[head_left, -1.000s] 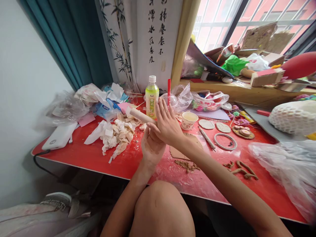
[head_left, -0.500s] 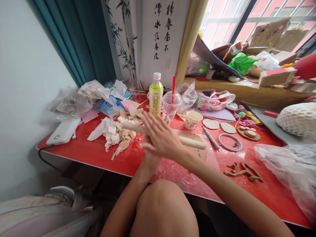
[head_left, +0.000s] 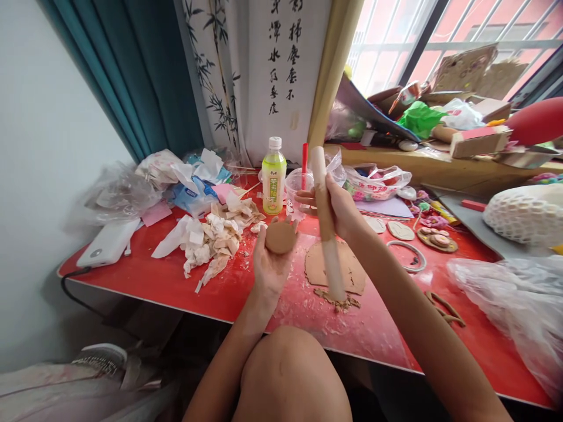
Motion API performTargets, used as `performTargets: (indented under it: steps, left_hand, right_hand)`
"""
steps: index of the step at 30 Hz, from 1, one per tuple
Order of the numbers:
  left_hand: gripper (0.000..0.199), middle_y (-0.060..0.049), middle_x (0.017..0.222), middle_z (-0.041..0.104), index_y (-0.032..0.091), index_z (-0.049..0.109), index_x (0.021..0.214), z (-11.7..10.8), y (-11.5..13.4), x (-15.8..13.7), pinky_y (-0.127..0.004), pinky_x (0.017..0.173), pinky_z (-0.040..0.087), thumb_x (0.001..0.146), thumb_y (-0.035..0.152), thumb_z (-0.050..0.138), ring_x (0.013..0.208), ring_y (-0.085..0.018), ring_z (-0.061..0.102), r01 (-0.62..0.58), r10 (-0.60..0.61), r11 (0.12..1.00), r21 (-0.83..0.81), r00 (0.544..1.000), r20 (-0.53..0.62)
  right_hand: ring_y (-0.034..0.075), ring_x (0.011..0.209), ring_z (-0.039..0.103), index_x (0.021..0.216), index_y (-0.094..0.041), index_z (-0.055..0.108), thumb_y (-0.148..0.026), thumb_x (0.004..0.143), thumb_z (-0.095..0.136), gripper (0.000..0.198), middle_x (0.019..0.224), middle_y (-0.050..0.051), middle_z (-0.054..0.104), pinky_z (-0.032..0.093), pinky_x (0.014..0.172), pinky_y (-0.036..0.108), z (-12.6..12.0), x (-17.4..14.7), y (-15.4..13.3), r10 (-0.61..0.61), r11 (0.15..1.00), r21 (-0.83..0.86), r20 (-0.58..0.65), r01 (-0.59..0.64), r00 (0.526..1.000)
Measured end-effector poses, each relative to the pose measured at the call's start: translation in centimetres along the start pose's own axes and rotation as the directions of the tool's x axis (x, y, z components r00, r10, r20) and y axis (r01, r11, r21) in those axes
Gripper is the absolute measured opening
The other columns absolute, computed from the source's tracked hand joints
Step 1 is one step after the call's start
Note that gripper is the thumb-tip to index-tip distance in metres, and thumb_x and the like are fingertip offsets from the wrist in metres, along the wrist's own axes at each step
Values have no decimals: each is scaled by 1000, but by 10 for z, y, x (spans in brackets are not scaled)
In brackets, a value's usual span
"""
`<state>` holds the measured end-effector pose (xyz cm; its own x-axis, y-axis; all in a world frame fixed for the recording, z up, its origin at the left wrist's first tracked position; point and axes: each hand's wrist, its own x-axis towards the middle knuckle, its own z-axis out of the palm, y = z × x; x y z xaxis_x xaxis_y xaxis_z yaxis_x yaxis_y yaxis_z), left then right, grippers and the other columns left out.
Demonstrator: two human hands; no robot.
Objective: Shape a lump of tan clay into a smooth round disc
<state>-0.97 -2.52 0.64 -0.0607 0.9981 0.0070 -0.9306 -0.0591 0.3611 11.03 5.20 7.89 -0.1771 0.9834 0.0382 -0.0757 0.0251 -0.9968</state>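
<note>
On the palm and fingers of my left hand [head_left: 273,266] rests a round, flat disc of brown clay [head_left: 281,237], fingertips showing at its edge. A pale rolling pin [head_left: 328,228] is held by my right hand [head_left: 343,205], its thumb side against the rod and some fingers stretched behind it. The pin tilts steeply, lower end over a rolled-out clay slab [head_left: 314,266] on a clear sheet [head_left: 299,316]. Clay scraps [head_left: 349,303] lie along the slab's near edge. The two hands are apart, the left one lower.
Crumpled tissues [head_left: 215,237] and a white power bank [head_left: 109,243] lie left on the red table [head_left: 176,287]. A drink bottle [head_left: 274,181] and a plastic cup [head_left: 292,193] with a red straw stand behind my hands. Rightward are clay pieces [head_left: 400,230], a ring [head_left: 416,266] and a plastic bag [head_left: 505,287].
The hands have parted from their overlap. My right hand has swung the rolling pin from level to nearly upright, and the clay disc in my left hand now shows. The slab is uncovered.
</note>
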Motion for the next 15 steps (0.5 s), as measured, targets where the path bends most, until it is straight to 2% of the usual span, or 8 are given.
performTargets:
  steps: [3,5,7,11,13,15]
  left_hand:
    - [25,-11,112,65,15,60,103,-2,0,2,-43,101,41,87,32,51,119,-27,53,-45,46,998,32,999,-26]
    - [24,-9,114,65,16,60,105,0,0,1,-41,103,39,87,30,52,121,-25,52,-87,89,994,60,996,-18]
    - [28,-7,118,64,18,60,109,4,0,-2,-37,105,36,88,33,50,123,-22,50,-110,112,987,120,994,-8]
    - [24,-3,126,59,22,63,108,10,-2,-6,-27,110,28,89,32,52,131,-17,39,-152,155,925,348,988,20]
    - [20,-2,123,61,21,65,103,9,-4,-5,-25,110,26,86,29,56,132,-16,38,-145,159,917,373,987,-9]
    - [22,-4,114,65,18,65,98,7,-5,-2,-29,109,31,86,34,55,130,-19,42,-53,75,959,278,995,-69]
  right_hand:
    - [17,82,66,80,-20,45,-51,93,28,38,83,9,66,55,72,31,-7,-8,-1,193,978,65,65,-197,979]
    - [18,78,67,82,-20,45,-50,93,29,36,78,9,66,56,73,33,-8,-18,3,308,945,79,107,-317,945]
    - [18,77,67,84,-20,46,-53,93,28,38,77,8,65,56,73,35,-5,-31,11,374,910,119,175,-397,911]
    - [16,80,65,88,-20,50,-57,91,33,41,79,5,65,56,78,34,4,-48,24,351,899,152,311,-411,883]
    - [15,80,65,89,-20,51,-56,90,36,39,79,4,65,56,79,33,6,-50,24,340,907,150,291,-394,894]
    - [15,78,65,87,-20,51,-56,91,35,40,78,4,64,56,78,33,7,-48,19,364,904,156,211,-399,907]
